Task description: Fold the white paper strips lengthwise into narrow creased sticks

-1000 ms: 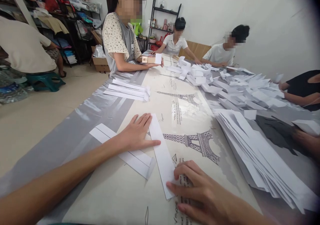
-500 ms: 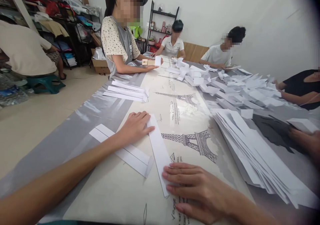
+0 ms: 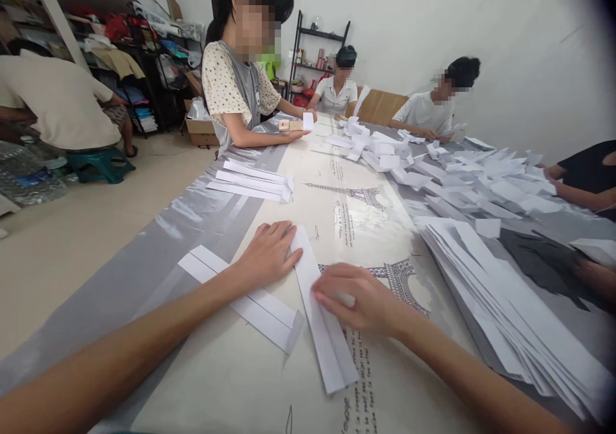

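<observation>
A folded white paper strip (image 3: pixel 322 331) lies lengthwise on the printed tablecloth (image 3: pixel 216 370). At its far end, my left hand (image 3: pixel 269 251) rests with fingers lying on the paper's edge and the thumb apart. My right hand (image 3: pixel 360 296) is bent over the middle of the strip, thumb and fingertips drawn together at its right edge; the near end of the strip stands slightly opened along the fold. Under my left forearm, other folded strips (image 3: pixel 267 318) lie slantwise on the cloth.
More folded strips (image 3: pixel 253 182) lie farther off at the left. On the right are a stack of white sheets (image 3: pixel 491 305), a big heap of folded papers (image 3: pixel 481 177) and a dark cloth-like piece (image 3: pixel 543 260). Several people are around; one holds a wooden block (image 3: pixel 291 126).
My right hand has moved from the strip's near end up to its middle, and its fingers have curled together. The near end of the strip has opened wider. The view has shifted slightly.
</observation>
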A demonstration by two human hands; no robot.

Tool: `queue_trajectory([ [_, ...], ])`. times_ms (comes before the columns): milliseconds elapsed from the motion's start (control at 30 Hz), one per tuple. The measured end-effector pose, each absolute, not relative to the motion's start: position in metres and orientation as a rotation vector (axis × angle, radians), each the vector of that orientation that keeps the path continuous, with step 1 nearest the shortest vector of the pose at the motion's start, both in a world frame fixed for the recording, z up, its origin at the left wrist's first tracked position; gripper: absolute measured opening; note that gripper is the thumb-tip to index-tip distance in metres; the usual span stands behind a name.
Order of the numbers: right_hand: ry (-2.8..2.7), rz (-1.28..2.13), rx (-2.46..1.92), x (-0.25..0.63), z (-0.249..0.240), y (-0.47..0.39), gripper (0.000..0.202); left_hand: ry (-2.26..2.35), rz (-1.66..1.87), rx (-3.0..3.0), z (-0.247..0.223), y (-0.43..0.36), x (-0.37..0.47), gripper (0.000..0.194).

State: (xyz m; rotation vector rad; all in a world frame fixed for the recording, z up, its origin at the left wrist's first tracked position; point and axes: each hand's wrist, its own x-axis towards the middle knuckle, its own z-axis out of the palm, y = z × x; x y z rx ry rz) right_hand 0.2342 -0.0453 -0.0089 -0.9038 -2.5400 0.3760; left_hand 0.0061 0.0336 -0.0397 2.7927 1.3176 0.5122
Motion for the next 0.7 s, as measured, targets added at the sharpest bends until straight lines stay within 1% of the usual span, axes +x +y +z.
queue_trajectory([
  [33,-2.494,0.363,-0.965,0.233,-0.013,-0.038,0.020,1.311,0.499,2.790,-0.040,0.033,0.005,0.052],
  [167,-2.310,0.292,-1.137,0.230,-0.028,-0.021,0.036,1.301,0.420,2.747,-0.043,0.031,0.004,0.077],
  [267,-2.366,0.226,-1.192,0.224,-0.028,-0.013,0.041,1.266,0.324,2.712,-0.045,0.032,0.003,0.091],
  [367,-2.497,0.148,-1.253,0.215,-0.021,0.001,0.040,1.268,0.284,2.692,-0.044,0.032,0.003,0.094],
  [500,-2.550,0.129,-1.266,0.208,-0.021,0.017,0.035,1.280,0.248,2.683,-0.042,0.033,0.002,0.097],
  [700,-2.533,0.320,-1.145,0.222,-0.022,0.008,0.029,1.232,0.180,2.698,-0.038,0.036,0.000,0.111],
])
